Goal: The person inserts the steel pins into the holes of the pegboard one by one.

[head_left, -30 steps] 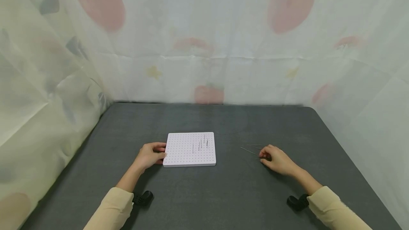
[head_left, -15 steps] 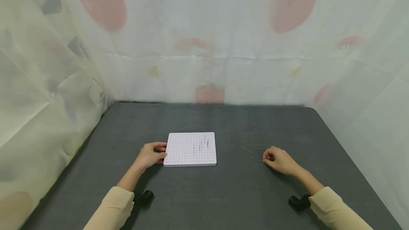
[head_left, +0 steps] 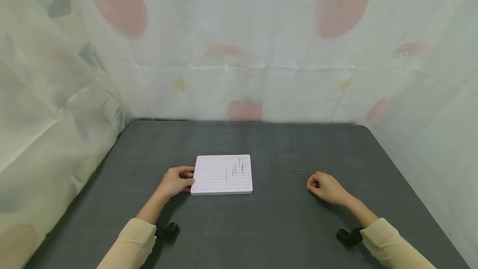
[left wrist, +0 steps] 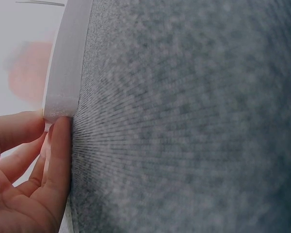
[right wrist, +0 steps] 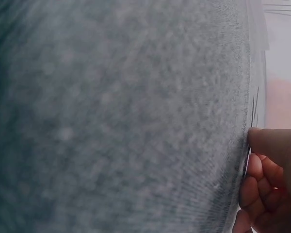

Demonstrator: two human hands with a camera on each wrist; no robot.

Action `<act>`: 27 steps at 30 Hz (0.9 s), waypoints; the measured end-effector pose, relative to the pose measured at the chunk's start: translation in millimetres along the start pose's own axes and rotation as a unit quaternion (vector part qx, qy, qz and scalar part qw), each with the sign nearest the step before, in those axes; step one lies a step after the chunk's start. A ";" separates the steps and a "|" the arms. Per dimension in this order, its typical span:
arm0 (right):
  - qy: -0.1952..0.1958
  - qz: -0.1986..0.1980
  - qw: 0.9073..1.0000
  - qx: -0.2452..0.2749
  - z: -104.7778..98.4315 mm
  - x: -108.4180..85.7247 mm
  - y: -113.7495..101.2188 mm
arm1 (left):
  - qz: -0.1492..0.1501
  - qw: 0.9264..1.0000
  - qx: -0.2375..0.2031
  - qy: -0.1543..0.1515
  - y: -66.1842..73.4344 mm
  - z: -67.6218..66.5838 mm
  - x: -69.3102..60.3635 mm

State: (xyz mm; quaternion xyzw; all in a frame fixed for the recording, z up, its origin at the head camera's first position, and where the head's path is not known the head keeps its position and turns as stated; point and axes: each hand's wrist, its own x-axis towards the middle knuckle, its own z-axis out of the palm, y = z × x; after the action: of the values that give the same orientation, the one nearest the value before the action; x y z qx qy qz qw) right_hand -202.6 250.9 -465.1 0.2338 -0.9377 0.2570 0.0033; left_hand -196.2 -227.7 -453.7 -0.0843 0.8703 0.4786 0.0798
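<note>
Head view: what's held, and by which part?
Left hand grips the white board at its left edge; whether the right hand pinches a pin cannot be told.

Left fingers (left wrist: 61, 150) pinching, right fingers (right wrist: 251, 191) curled; both forearms (head_left: 150, 210) angled inward

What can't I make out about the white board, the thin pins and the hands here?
White board, underside: hidden against the table, head view.
Thin pin, right end: covered by the right hand, head view.
Board's holes: too small to count, head view.
Standing pins, lower ends: too small to place, head view.
Left hand: cut off by the left and bottom edges, left wrist view.
</note>
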 end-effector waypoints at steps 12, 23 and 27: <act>-0.024 0.021 0.999 0.036 -1.9 1.7 -7.4 | 0.007 1.000 -0.002 -0.005 0.1 -0.5 -1.1; -0.007 0.052 0.998 0.046 -0.2 12.2 -16.1 | 0.007 1.000 -0.003 -0.005 0.6 -0.7 -1.5; 0.007 0.049 0.997 0.052 2.3 17.2 -18.5 | 0.004 1.000 0.000 -0.004 0.7 -0.3 -1.4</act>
State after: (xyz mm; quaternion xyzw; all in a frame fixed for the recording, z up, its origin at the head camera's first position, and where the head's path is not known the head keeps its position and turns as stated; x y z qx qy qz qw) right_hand -209.6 228.2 -456.1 0.1857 -0.9334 0.3068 -0.0144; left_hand -195.0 -227.4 -452.7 -0.0789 0.8701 0.4795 0.0818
